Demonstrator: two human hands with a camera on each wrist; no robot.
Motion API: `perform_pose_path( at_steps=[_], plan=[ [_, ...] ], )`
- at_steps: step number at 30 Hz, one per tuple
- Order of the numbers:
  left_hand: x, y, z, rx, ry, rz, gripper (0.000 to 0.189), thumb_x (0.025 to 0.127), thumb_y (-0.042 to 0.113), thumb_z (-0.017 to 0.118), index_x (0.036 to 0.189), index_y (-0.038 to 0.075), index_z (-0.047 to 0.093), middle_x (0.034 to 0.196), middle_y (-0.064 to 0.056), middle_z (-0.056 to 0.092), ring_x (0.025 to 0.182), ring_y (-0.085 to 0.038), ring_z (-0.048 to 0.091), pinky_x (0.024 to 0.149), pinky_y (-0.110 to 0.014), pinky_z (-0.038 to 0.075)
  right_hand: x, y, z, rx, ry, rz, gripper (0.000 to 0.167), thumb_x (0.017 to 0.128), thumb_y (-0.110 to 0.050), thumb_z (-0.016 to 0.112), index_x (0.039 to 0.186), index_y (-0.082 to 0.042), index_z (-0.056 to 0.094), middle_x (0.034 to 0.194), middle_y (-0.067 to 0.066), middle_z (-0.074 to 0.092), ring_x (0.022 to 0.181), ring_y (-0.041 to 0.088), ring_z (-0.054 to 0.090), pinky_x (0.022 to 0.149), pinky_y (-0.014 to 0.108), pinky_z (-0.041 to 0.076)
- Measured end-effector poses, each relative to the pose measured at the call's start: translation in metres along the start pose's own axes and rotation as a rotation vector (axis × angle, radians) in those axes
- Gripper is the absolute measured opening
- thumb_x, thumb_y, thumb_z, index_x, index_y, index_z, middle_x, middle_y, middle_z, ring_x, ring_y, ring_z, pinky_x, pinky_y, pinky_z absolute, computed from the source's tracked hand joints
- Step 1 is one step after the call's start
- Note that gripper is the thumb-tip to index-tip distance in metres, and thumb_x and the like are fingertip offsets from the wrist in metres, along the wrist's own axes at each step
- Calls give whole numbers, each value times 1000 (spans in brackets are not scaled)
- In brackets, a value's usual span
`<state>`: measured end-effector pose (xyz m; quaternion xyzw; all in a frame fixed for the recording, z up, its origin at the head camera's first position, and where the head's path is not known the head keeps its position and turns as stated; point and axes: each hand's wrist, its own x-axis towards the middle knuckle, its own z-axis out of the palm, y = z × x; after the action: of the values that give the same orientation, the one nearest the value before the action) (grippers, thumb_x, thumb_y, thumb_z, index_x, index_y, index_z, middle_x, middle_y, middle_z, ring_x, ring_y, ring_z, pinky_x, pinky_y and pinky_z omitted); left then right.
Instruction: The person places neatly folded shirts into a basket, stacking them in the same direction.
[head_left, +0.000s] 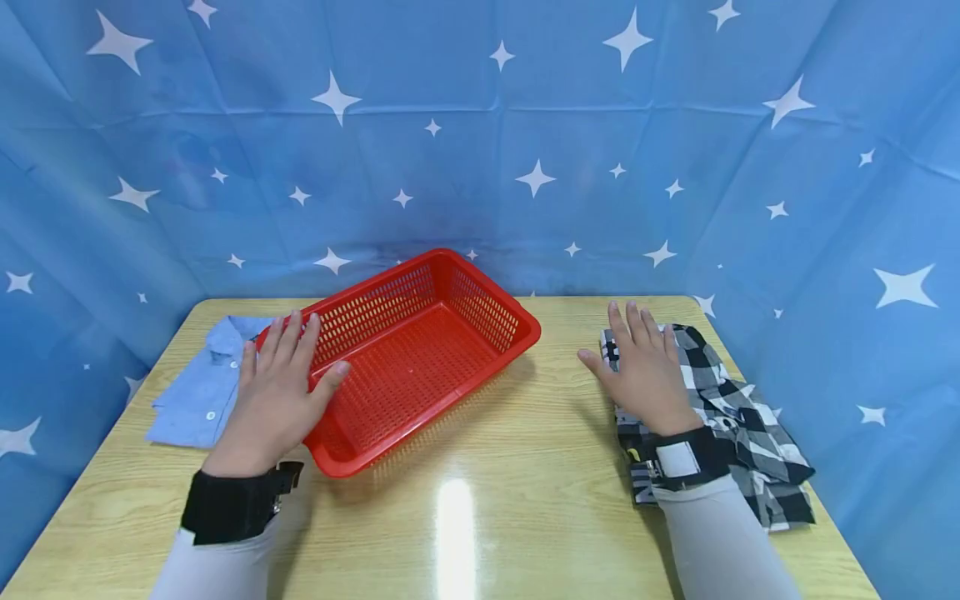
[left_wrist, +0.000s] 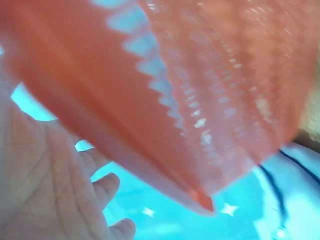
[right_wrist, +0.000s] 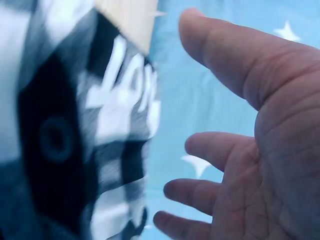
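Note:
A red plastic basket (head_left: 420,350) with latticed walls sits at an angle, left of the table's middle; nothing lies in it. My left hand (head_left: 277,392), fingers spread, hovers over its left end; the left wrist view shows the palm beside the basket's rim (left_wrist: 125,150), and whether they touch I cannot tell. Partly hidden behind that hand is a folded light-blue buttoned shirt (head_left: 198,392). At the right, my right hand (head_left: 645,375) hangs with spread fingers above a black-and-white checked shirt (head_left: 750,433), apart from it in the right wrist view (right_wrist: 115,125). Neither hand holds anything.
The light wooden table (head_left: 540,517) has rounded far corners and a bright glare streak near its front. Behind and at both sides hangs a blue curtain (head_left: 465,150) with white stars. Black straps (head_left: 232,504) with cameras wrap both wrists.

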<state>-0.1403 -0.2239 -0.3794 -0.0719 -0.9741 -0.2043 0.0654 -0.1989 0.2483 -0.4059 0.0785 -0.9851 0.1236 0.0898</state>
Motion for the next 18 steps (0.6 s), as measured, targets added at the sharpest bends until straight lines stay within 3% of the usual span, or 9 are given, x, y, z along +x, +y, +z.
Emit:
perform_pose_path(
  at_steps=[5, 10, 14, 18],
  plan=[
    [-8, 26, -9, 17, -48, 49, 89, 105, 64, 39, 168, 12, 5, 174, -22, 3, 161, -46, -2, 124, -70, -11, -3, 23, -10, 42, -45, 65, 96, 101, -65, 52, 168, -10, 9, 171, 30, 8, 157, 55, 8, 122, 75, 1],
    [-19, 50, -15, 58, -65, 65, 90, 104, 65, 41, 168, 13, 7, 175, -19, 5, 161, -44, -1, 125, -69, -9, -3, 48, -15, 36, -245, 122, 104, 97, -70, 54, 167, -6, 9, 167, 37, 9, 153, 61, 8, 117, 81, 10],
    [-22, 67, -5, 93, -95, 99, 89, 103, 67, 42, 168, 14, 13, 175, -16, 8, 162, -42, 3, 127, -67, -2, -2, 64, -15, 32, -387, 168, 110, 94, -71, 58, 166, -3, 11, 164, 41, 12, 150, 64, 12, 111, 82, 24],
    [-24, 82, 16, 93, -158, 151, 89, 101, 70, 43, 167, 15, 20, 175, -13, 13, 162, -39, 8, 128, -65, 6, -3, 74, -9, 48, -452, 225, 114, 92, -70, 62, 164, 2, 11, 163, 44, 9, 147, 68, 13, 108, 83, 28]
  ],
)
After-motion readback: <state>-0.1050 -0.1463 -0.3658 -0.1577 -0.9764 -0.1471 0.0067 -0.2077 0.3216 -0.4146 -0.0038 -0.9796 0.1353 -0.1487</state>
